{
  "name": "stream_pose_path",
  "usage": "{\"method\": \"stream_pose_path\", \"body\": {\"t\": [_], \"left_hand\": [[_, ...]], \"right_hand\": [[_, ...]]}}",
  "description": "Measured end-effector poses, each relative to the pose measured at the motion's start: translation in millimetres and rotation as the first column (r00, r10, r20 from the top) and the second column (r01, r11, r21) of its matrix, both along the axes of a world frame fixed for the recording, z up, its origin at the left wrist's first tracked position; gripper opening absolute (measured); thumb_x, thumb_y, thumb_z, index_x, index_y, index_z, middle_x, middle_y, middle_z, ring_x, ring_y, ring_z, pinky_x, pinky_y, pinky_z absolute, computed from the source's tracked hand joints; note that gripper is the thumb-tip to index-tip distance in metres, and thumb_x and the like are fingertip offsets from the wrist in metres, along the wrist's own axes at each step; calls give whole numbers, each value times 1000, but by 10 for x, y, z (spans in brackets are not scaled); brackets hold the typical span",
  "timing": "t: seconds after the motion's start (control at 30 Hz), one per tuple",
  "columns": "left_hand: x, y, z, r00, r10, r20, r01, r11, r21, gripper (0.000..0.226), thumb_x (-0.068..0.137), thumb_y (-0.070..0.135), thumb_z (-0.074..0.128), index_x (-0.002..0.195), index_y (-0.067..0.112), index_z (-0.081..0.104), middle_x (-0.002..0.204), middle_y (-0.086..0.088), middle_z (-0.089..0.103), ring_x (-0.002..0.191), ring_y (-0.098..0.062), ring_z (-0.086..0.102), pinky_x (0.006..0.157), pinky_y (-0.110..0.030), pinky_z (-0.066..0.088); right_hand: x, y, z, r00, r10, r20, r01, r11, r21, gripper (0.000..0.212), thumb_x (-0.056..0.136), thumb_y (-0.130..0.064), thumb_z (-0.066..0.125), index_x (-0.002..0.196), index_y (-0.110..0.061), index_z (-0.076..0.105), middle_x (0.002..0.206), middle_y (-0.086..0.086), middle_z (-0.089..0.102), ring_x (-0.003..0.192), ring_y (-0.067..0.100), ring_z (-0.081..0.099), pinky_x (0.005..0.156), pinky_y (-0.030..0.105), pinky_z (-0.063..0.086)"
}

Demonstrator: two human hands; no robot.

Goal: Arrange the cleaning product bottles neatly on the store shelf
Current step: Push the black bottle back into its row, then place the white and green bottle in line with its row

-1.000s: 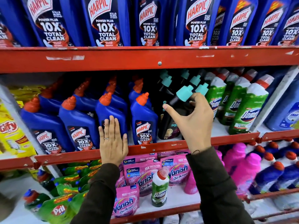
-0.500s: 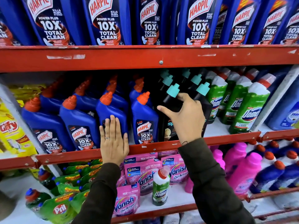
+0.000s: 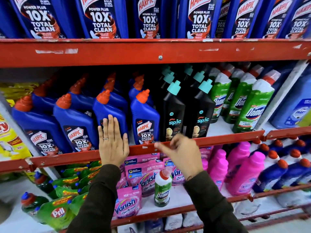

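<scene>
Seven large blue Harpic bottles (image 3: 99, 17) line the top shelf, labels facing out, only their lower bodies in frame. On the middle shelf (image 3: 227, 137), behind its red front rail, four smaller blue Harpic bottles (image 3: 145, 118) with orange caps head the front row, each upright with its angled neck leaning to the right; more stand behind them in shadow (too dark to count). Just to their right stand two black Spic bottles (image 3: 173, 115) at the front, side by side and nearly touching, long axes vertical, teal caps (image 3: 174, 87) tipped up and to the right, labels facing forward; at least four more teal caps show behind. Right again are green Domex bottles (image 3: 254, 105) with white shoulders and red caps, about five visible, leaning slightly left.

One lone small Domex bottle (image 3: 162, 187) stands upright on the lower shelf among pink Vanish pouches (image 3: 128, 202), with pink bottles (image 3: 245, 172) to its right and green Pril pouches (image 3: 57, 211) to its left.

Both arms wear dark sleeves. The left hand (image 3: 112, 142), a ring on one finger, lies flat and open against the third Harpic bottle from the left, fingers together and pointing up, gripping nothing. The right hand (image 3: 183, 152) hangs blurred before the rail below the Spic bottles, fingers loosely curled and empty.
</scene>
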State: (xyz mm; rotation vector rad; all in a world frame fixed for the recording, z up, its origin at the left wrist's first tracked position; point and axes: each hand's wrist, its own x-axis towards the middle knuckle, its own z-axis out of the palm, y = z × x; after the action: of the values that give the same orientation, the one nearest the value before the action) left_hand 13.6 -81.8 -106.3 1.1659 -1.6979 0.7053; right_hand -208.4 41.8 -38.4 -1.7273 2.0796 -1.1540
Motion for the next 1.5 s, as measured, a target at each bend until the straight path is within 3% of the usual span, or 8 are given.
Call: {"method": "stream_pose_path", "body": {"t": [0.1, 0.17, 0.23, 0.33, 0.7, 1.0, 1.23, 1.5], "left_hand": [[6, -5, -8, 1000, 3, 4, -3, 1000, 12, 78, 102, 28, 37, 164, 7, -7, 172, -4, -16, 160, -22, -12, 130, -43, -6], [10, 0, -9, 1000, 2, 4, -3, 1000, 16, 78, 103, 27, 37, 164, 7, -7, 172, -4, -16, 160, -22, -12, 130, -43, -6], [8, 3, -4, 1000, 0, 2, 0, 1000, 13, 78, 103, 27, 37, 164, 7, -7, 172, -3, -16, 160, -21, -12, 130, -42, -6], [7, 7, -3, 1000, -2, 3, 2, 1000, 10, 78, 103, 27, 37, 164, 8, -7, 172, -3, -16, 160, -21, -12, 130, -42, -6], [5, 1, 2, 1000, 20, -3, -20, 1000, 11, 76, 103, 25, 39, 162, -2, -1, 171, -11, -3, 159, -22, -13, 130, -44, -6], [1, 16, -1, 1000, 11, -15, -11, 1000, 17, 76, 104, 24, 39, 162, 2, -3, 165, -27, 17, 159, -23, -12, 130, -45, -5], [20, 20, -10, 1000, -11, 8, 11, 1000, 7, 75, 105, 27, 36, 163, 5, -6, 172, -5, -15, 160, -23, -12, 130, -45, -6], [17, -4, -12, 1000, -26, -13, 26, 1000, 15, 74, 103, 26, 38, 163, 1, 1, 172, -5, -12, 160, -24, -10, 130, -46, -5]], "right_hand": [[56, 4, -467, 996, 18, -89, 29, 864, 502, 103, 63, -88, 69, 123, -6, 53, 85, -2, 62, 80, 16, 65, 68, 32, 56], [108, 5, -767, 993, 26, -112, 46, 801, 597, 121, 66, -86, 70, 145, -3, 32, 114, 10, 65, 105, 27, 70, 86, 35, 58], [148, 25, -979, 999, 4, -53, 26, 842, 540, 108, 67, -78, 78, 138, -8, 35, 123, 12, 63, 112, 30, 68, 94, 37, 57], [130, 59, -1099, 999, -27, 44, 5, 895, 445, 94, 58, -71, 87, 121, -18, 41, 113, 4, 64, 101, 26, 69, 88, 37, 59], [3, 128, -1199, 989, -38, 142, -12, 941, 339, 71, 57, -47, 95, 107, -24, 51, 103, -4, 67, 94, 18, 68, 84, 33, 60], [-405, 258, -273, 986, 40, 162, -64, 987, 148, 66, 56, -40, 99, 107, -23, 60, 101, -7, 71, 94, 13, 70, 85, 28, 60], [-721, 598, 686, 984, -43, 170, 69, 987, -148, 56, 58, -47, 97, 102, -26, 69, 91, -17, 72, 83, -6, 66, 68, 4, 45], [-1051, 822, 1067, 947, -238, 216, 319, 775, -545, 62, 67, -56, 92, 113, -21, 70, 104, -8, 75, 97, 15, 71, 90, 42, 58]]}}
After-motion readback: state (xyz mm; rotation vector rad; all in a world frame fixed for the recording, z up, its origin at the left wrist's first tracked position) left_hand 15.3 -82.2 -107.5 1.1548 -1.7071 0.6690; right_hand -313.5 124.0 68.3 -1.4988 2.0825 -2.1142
